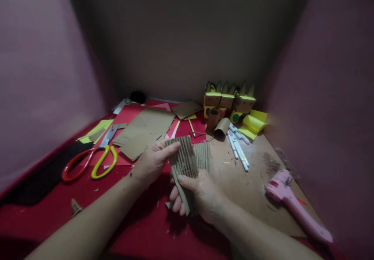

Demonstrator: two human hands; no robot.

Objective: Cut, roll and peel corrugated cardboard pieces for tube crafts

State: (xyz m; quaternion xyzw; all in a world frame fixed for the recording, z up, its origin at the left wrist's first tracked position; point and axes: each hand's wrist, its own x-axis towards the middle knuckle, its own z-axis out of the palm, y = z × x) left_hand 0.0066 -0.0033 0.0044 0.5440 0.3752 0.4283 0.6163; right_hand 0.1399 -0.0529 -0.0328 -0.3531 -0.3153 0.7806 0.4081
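Between my two hands is a piece of corrugated cardboard (pixel 184 158) with its ridges showing, held up above the red table cover. My left hand (pixel 156 156) grips its upper left edge, thumb on the ridged face. Lower down, my right hand (pixel 201 193) pinches it with the thumb in front and the fingers curled behind and below. A torn strip hangs along the lower left side of the piece. Just behind it lies a second corrugated piece (pixel 203 155), partly covered by the one I hold.
Scissors (pixel 103 147) with red and yellow handles lie left. Flat cardboard sheets (pixel 149 123) rest on red paper behind. White markers (pixel 239 151), cardboard tubes (pixel 222 127) and yellow-fronted cardboard figures (pixel 229 100) stand or lie back right. A pink glue gun (pixel 298 205) lies on the wooden board (pixel 251 190).
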